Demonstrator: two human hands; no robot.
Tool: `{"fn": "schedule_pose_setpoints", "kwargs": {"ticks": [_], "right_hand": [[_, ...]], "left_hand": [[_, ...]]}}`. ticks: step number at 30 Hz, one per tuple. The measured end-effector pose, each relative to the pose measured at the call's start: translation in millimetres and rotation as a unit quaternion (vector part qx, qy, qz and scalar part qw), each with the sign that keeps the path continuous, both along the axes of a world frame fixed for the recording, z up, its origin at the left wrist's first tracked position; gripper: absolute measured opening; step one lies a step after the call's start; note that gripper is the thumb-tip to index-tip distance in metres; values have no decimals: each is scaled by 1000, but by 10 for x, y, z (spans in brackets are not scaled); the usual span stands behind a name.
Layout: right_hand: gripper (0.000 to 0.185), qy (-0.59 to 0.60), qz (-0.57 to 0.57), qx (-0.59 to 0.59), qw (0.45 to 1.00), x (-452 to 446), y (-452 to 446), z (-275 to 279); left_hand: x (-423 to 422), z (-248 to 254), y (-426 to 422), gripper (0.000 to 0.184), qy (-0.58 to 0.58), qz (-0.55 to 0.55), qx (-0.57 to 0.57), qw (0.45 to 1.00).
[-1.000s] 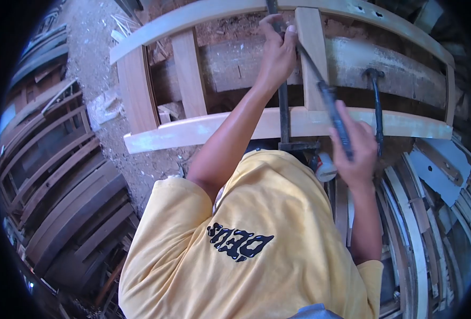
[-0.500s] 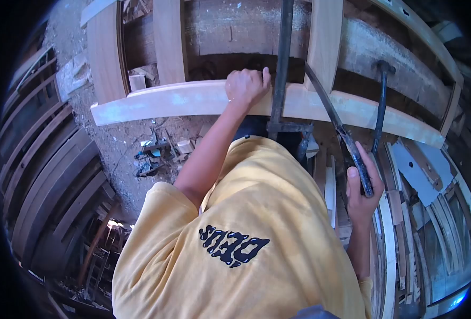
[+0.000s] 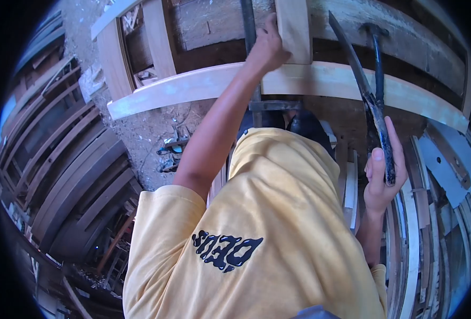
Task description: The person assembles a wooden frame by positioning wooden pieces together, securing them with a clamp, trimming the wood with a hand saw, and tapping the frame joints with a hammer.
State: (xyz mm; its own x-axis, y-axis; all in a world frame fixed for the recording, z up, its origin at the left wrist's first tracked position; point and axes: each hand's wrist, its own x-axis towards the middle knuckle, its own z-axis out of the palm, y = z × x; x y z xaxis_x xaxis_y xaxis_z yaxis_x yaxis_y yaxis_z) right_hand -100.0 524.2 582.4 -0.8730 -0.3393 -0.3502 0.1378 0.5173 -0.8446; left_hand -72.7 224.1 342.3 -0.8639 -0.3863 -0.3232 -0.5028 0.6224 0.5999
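My right hand is closed round the dark handle of a long-bladed tool, whose blade points up and away over the wooden frame. My left hand is over the frame beside a dark metal clamp bar, with its fingers apart and no object visible in it. It is close to an upright wooden slat, though contact is unclear. The frame's pale curved near rail passes below my left hand. Part of the clamp bar is hidden behind my left hand and forearm.
A dark hammer-like tool lies across the frame at the right. Curved wooden pieces are stacked at the left, and long strips at the right. Small items lie on the ground beyond my left arm.
My left hand has moved up and right from the near rail, and its fingers have spread. My right hand and the bladed tool have shifted right, away from the upright slat.
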Motion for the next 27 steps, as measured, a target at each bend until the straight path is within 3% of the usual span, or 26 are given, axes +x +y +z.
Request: {"fn": "schedule_pose_setpoints", "kwargs": {"ticks": [1,2,4,5,7,12,16,20,22,23,24,26,27], "right_hand": [[51,-5,0,-17,1000,-14,80,-20],[51,-8,-4,-24,1000,-32,145,-30],[51,-30,-9,-32,999,-61,258,-37],[51,-32,-12,-36,999,-69,307,-39],[52,-43,-19,-40,998,-85,371,-52],[54,-25,25,-49,998,-110,599,-159],[56,-62,93,-77,991,-141,546,-127],[55,-75,115,-29,990,-46,289,-75],[54,-60,123,-17,990,12,125,-90],[52,-10,136,-13,991,38,0,-71],[51,42,148,-9,988,53,-109,-63],[49,20,147,11,989,106,-228,-20],[48,9,147,20,989,138,-305,-20]], "left_hand": [[-21,-122,-88,139,7,-41,0,999],[-64,-47,-110,139,4,-46,-7,999],[-151,92,-135,136,-237,-8,189,953],[-45,-204,-143,140,-182,2,214,960],[-11,-384,-225,138,-182,-5,227,957],[31,-275,-194,121,-167,14,294,941],[72,-276,-135,111,-162,26,286,944],[75,-257,-52,100,-137,12,264,955],[121,-178,26,93,-132,98,221,961],[127,111,59,75,-100,154,243,952],[227,227,60,75,-95,155,249,951],[488,350,-44,45,194,222,237,926],[621,281,-158,45,197,226,243,922]]}}
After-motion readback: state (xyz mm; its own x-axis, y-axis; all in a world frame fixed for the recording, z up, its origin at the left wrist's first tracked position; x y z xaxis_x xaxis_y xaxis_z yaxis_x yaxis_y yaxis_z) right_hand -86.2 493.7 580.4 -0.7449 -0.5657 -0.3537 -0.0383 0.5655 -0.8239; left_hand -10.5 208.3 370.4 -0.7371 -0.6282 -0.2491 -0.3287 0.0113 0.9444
